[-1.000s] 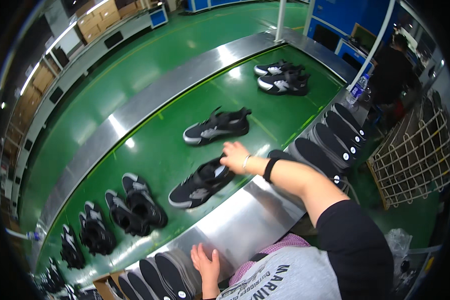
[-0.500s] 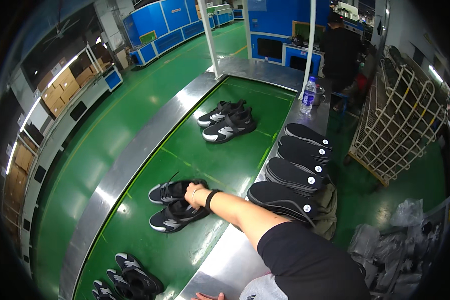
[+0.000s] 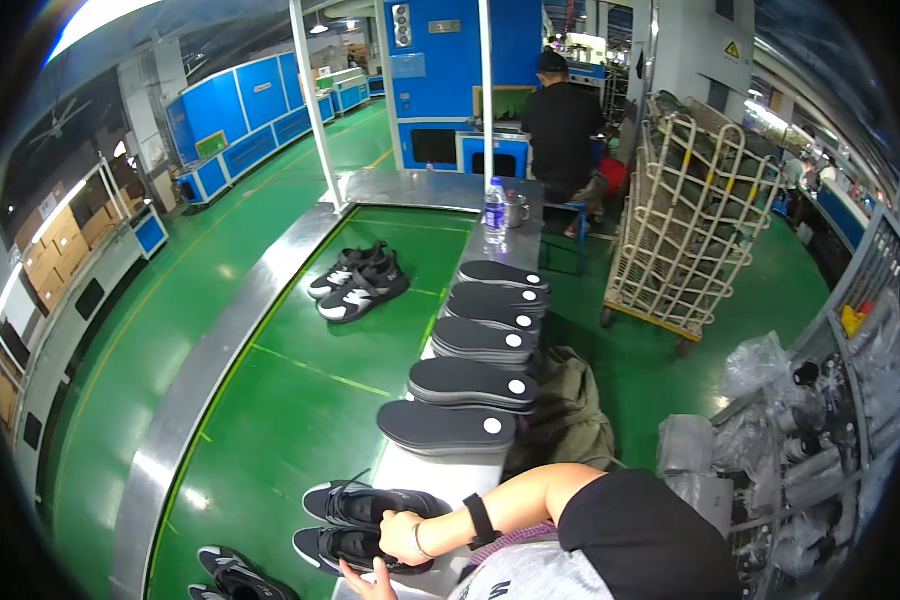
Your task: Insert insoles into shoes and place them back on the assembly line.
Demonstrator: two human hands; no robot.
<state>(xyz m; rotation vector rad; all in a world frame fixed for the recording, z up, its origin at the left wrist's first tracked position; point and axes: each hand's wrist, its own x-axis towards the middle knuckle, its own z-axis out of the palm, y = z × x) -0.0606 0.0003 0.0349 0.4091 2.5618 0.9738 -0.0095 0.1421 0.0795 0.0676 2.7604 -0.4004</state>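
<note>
A pair of black sneakers with grey toes (image 3: 345, 503) lies at the near side of the green belt, their heels over the metal edge. My right hand (image 3: 403, 537) is closed on the two shoes around their openings, where the inner sides meet. My left hand (image 3: 368, 582), partly cut off by the lower edge, has its fingers apart beside the nearer shoe and holds nothing. At the lower left are more dark sneakers (image 3: 238, 578). Stacks of black insoles (image 3: 448, 428) with white round stickers line the metal ledge just beyond my right hand.
Another pair of sneakers (image 3: 360, 288) sits farther up the belt (image 3: 300, 400). A water bottle (image 3: 495, 212) and a mug stand on the ledge. Olive cloth (image 3: 570, 410) hangs beside the insoles. To the right are a wire cart (image 3: 690, 230) and a rack of plastic-wrapped items. A person (image 3: 562, 125) sits ahead.
My right hand has drawn the pair of sneakers nearer, from mid-belt to the metal edge. My left hand has come up beside them. The view has shifted to the right.
</note>
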